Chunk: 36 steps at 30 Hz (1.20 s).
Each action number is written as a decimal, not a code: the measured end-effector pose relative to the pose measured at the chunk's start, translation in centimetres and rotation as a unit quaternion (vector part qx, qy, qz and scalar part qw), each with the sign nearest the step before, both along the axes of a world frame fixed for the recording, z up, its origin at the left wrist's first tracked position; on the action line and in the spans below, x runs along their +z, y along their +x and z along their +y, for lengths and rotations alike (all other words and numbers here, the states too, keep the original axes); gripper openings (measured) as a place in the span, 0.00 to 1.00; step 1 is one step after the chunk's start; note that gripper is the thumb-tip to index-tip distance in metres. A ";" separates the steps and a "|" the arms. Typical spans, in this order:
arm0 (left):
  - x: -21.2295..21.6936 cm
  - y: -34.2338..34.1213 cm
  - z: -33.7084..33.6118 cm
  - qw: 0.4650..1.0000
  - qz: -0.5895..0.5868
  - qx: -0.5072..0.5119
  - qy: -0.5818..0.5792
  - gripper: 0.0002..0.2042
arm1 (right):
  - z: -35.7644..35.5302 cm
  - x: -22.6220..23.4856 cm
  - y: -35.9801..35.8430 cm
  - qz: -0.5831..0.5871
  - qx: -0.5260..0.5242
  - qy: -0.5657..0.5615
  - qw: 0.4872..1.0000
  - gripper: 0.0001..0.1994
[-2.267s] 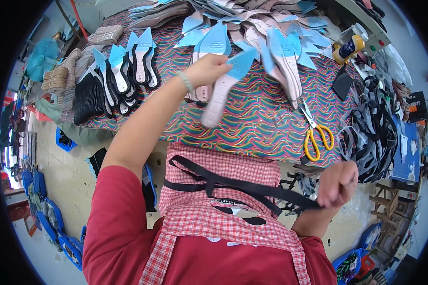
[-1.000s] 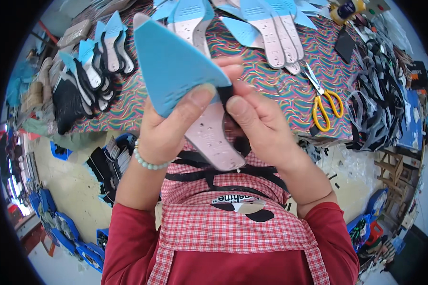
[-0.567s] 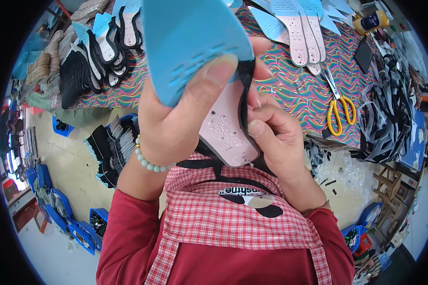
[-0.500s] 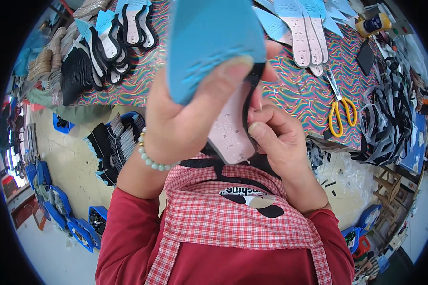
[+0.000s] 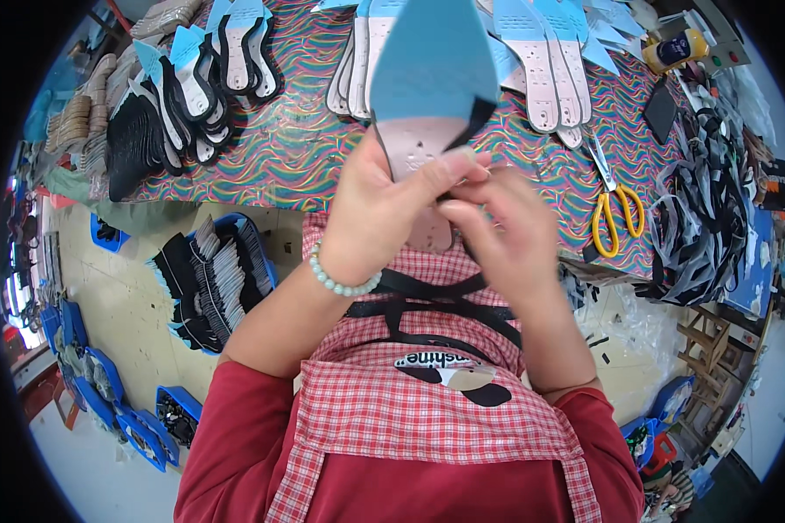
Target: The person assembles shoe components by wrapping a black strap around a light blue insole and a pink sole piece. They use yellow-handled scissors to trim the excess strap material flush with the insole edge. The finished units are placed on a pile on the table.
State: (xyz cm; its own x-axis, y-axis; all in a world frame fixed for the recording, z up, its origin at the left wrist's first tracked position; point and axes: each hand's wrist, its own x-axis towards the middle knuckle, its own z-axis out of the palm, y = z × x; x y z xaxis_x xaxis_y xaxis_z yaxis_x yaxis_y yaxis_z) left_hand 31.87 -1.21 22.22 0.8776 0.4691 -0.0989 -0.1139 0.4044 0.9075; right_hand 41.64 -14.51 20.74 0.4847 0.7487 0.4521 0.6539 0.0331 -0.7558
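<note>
A pointed shoe insole [image 5: 433, 65], blue at the toe and pale pink at the heel, is held up over my lap near the table edge. My left hand [image 5: 366, 209] grips its pink part from the left, thumb across the front. A black strip [image 5: 478, 118] follows the insole's right edge. My right hand [image 5: 516, 228], slightly blurred, has its fingers pinched together at that edge, beside my left thumb. Whatever lies between those fingertips is too small to make out. Black bands [image 5: 419, 286] lie across my checked apron [image 5: 445, 410] below.
On the patterned table [image 5: 296, 148] lie blue-and-pink insoles [image 5: 541, 83], black-edged insoles [image 5: 192, 78] and yellow-handled scissors [image 5: 617, 218]. Tangled black and clear strips [image 5: 702, 227] hang at the right edge. A yellow bottle [image 5: 676, 50] stands behind. A bin of insoles [image 5: 222, 279] sits below left.
The insole has moved away from me and is more upright. My left hand now holds it lower, by the pink part. My right hand has shifted up slightly along its edge.
</note>
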 end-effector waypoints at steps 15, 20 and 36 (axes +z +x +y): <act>1.2 0.0 2.4 0.977 -0.032 -0.178 -0.115 0.17 | 2.3 3.4 2.0 0.325 0.039 0.037 0.944 0.14; 0.8 0.8 2.3 0.999 -0.031 -0.044 0.002 0.17 | 0.3 -0.6 1.2 0.469 0.063 -0.051 0.879 0.21; 3.1 1.7 0.6 0.889 -0.302 -0.022 -0.343 0.15 | -0.1 1.6 -4.5 0.244 -0.046 0.034 0.968 0.17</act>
State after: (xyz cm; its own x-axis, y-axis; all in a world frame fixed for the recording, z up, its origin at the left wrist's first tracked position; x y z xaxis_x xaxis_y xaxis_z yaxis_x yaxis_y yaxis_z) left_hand 33.58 -0.62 25.31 0.8834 0.4450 0.1469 -0.4679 0.8552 0.2228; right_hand 37.17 -14.64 22.38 0.7167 0.6686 0.1982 0.2215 0.0513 -0.9738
